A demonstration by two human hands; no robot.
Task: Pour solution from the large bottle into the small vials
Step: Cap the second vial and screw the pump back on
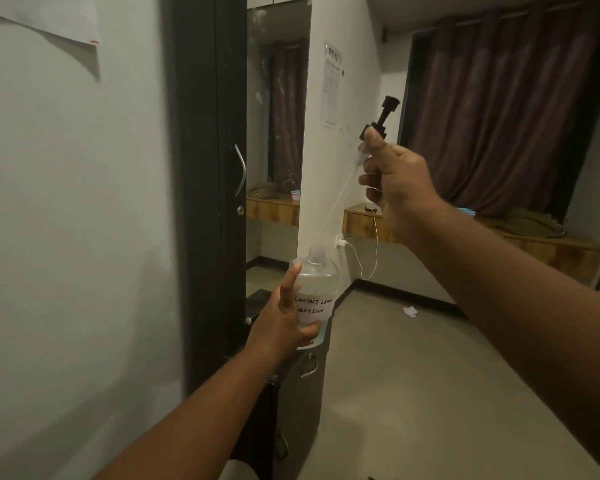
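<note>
Bottle (pixel 315 292), the large clear one with the handwritten "contact lens solution" label (pixel 313 305), sits upright in my left hand (pixel 284 322), held out in front of the dark cabinet door (pixel 205 161) with its neck bare and open. I judge it is kept upright and steady so nothing spills while the top is off. My left grip wraps the lower body, fingers closed around it from the side and thumb up along the shoulder. My right hand (pixel 397 183) is raised well above and to the right, its grip closed on the black pump head (pixel 381 116), whose thin dip tube (pixel 340 199) slants down toward the neck, its tip just above the opening. Lifting it high looks meant to clear that long tube. My right forearm reaches up and forward, wrist cocked. No small vials are in view.
</note>
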